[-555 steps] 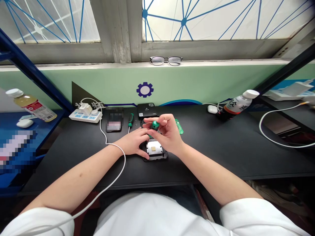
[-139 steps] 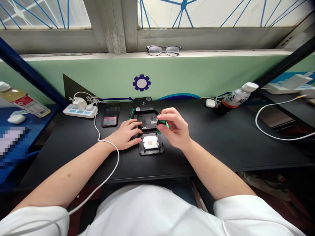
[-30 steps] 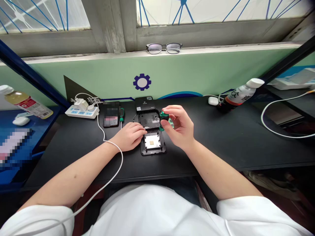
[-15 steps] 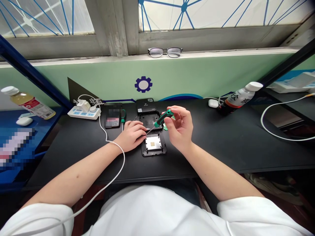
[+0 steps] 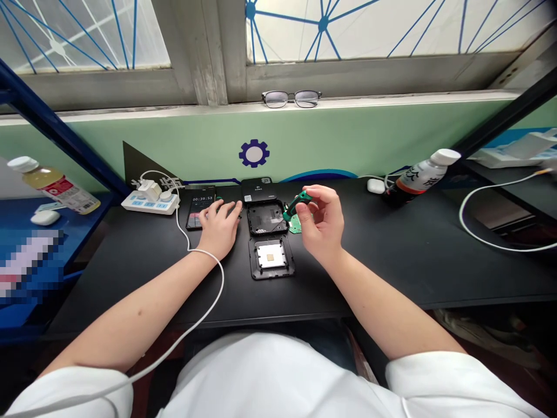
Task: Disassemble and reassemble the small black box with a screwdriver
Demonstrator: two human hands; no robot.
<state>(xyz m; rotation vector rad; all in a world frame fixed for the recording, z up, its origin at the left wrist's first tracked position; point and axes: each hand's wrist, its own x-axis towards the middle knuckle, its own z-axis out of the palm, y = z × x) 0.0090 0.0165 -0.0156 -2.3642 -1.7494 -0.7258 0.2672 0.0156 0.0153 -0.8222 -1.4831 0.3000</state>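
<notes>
My right hand point(image 5: 322, 223) grips a green-and-black screwdriver point(image 5: 297, 205); its shaft slants down left over an opened black plastic case point(image 5: 262, 217). Nearer me lies a black cover point(image 5: 272, 273) with a silver metal plate point(image 5: 270, 255) on it. A green circuit board point(image 5: 295, 224) rests right of the case, partly behind the screwdriver and my right hand. Left of the case, my left hand point(image 5: 219, 232) has its fingers spread, beside a phone point(image 5: 198, 204) with a timer on its screen. A second green screwdriver point(image 5: 219, 199) is mostly hidden behind those fingers.
A black box point(image 5: 256, 190) stands behind the case. At the back left is a white power strip point(image 5: 150, 202); its white cable point(image 5: 223, 284) crosses my left forearm. A dark drink bottle point(image 5: 420, 177) stands back right. Glasses point(image 5: 291, 99) lie on the sill.
My left hand has moved left, away from the case and cover, towards the phone, and its fingers have spread. The screwdriver in my right hand has shifted slightly right, its tip now over the case.
</notes>
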